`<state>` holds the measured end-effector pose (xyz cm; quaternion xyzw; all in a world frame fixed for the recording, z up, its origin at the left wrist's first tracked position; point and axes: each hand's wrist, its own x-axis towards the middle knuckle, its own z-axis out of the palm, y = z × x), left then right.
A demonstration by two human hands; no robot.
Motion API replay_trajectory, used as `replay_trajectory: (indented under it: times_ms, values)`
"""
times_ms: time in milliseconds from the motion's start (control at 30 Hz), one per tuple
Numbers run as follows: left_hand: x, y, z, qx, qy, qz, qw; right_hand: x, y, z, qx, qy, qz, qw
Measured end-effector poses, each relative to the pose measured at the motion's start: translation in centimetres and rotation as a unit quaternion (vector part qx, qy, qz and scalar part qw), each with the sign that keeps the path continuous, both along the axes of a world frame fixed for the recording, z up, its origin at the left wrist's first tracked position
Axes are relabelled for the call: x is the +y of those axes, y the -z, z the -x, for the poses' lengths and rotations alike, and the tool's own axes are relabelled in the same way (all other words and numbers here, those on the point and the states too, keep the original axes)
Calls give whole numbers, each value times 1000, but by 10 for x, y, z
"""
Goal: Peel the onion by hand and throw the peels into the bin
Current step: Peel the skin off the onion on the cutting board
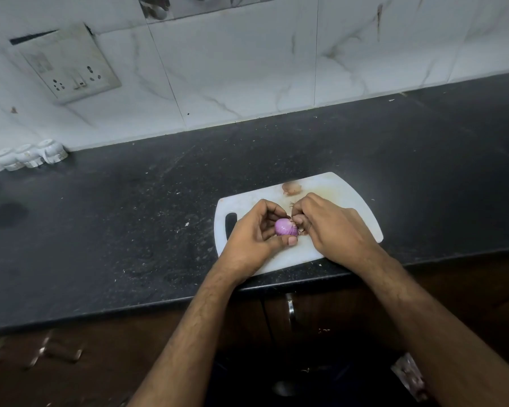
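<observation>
- Black stone counter (pixel 115 230) is carrying a white cutting board (pixel 335 189) at its front edge, below a marble-tiled wall
- purple onion (pixel 286 227) is sitting over the board, cupped in the left hand (pixel 254 235), thumb curling beneath it, fingers arching above
- right hand (pixel 332 227) is pinching dry skin at the onion's right end
- loose peel (pixel 291 188) is lying on the board just beyond the fingers
</observation>
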<state>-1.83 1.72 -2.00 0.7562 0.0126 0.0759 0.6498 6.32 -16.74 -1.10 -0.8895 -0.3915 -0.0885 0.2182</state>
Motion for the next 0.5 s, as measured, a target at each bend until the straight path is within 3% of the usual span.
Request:
replay_trajectory:
  times_ms: [200, 500]
  values:
    - [-1, -2, 2, -17, -13, 53, 998, 0, 0, 0, 1, 38, -28, 999]
    - [2, -5, 3, -23, -22, 47, 998, -3, -2, 3, 24, -18, -125, 992]
